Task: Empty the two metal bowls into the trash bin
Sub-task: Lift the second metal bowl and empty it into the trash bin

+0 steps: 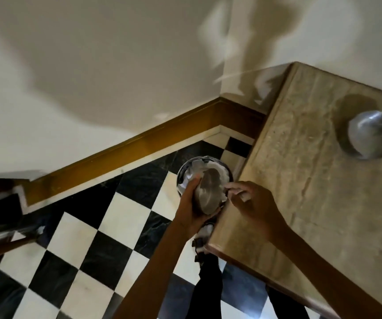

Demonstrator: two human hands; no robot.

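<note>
Two bare forearms reach forward from the bottom edge toward a corner of the room. Left hand (191,201) wraps around the rim and side of a metal bowl (209,194), holding it tipped on edge so its inner face turns toward the camera, directly above the trash bin (183,171). Right hand (252,203) sits just beside the bowl at the edge of the marble counter (300,180), fingers curled; a pale scrap (243,195) shows among its fingers, though blur hides whether they pinch it or merely rest on it. White crumpled waste (215,170) fills the round bin, which stands on the black-and-white checkered floor (88,238) close against the counter's side. A second metal bowl (372,137) rests on the counter, well apart from the hands, toward the right edge of the view. Brown baseboard (128,148) runs along the cream wall (93,65) behind the bin. Dark trouser legs (208,291) show below the arms.
</note>
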